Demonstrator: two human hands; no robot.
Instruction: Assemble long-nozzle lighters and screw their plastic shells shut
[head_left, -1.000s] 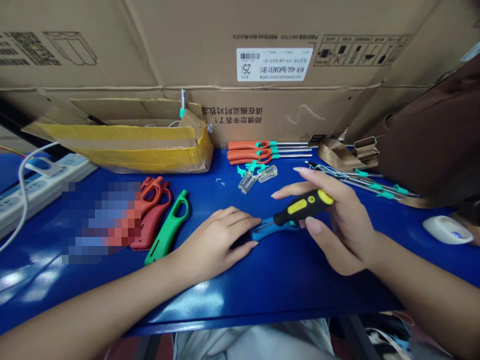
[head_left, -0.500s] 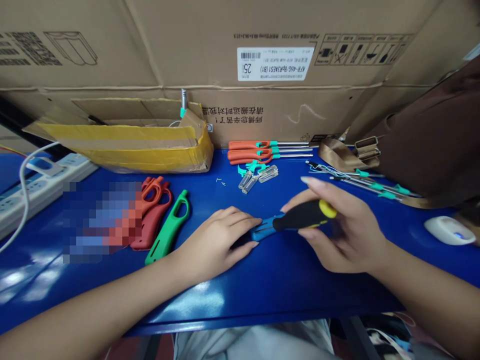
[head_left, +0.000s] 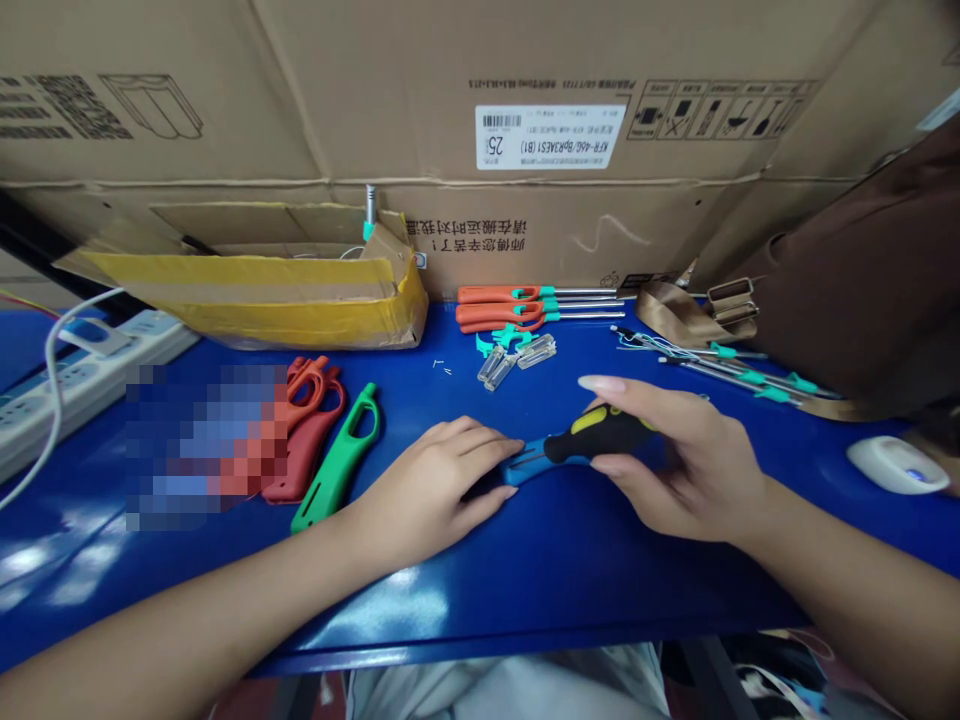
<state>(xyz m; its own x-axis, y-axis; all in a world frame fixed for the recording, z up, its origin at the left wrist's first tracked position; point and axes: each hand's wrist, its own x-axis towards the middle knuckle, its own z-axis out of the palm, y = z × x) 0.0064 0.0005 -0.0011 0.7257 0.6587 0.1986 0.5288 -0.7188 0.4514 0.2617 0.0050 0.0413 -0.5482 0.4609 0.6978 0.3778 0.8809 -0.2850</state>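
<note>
My left hand [head_left: 442,490] is closed around a blue plastic lighter casing [head_left: 534,458] and holds it down on the table; part of the casing is hidden under the fingers. In my right hand [head_left: 686,465] is a stubby screwdriver [head_left: 600,437] with a black and yellow handle, pinched between thumb and fingers. The handle lies tilted over the right end of the blue casing, its front pointing left; its tip cannot be made out. Left of my left hand lie a green lighter casing [head_left: 341,465] and several red and orange casings [head_left: 309,430].
Behind my hands are assembled orange lighters [head_left: 499,315], clear fuel tanks [head_left: 499,368], teal triggers [head_left: 514,337] and tiny white pins [head_left: 444,366]. Metal tubes with wires [head_left: 742,375] lie right, near a white mouse-shaped device [head_left: 898,465]. A yellow-taped box [head_left: 300,320] and power strip [head_left: 97,370] stand left.
The screwdriver handle has turned, bringing a yellow stripe to its upper side. My right fingers have shifted slightly left and down around it. My left hand and the blue casing stay put.
</note>
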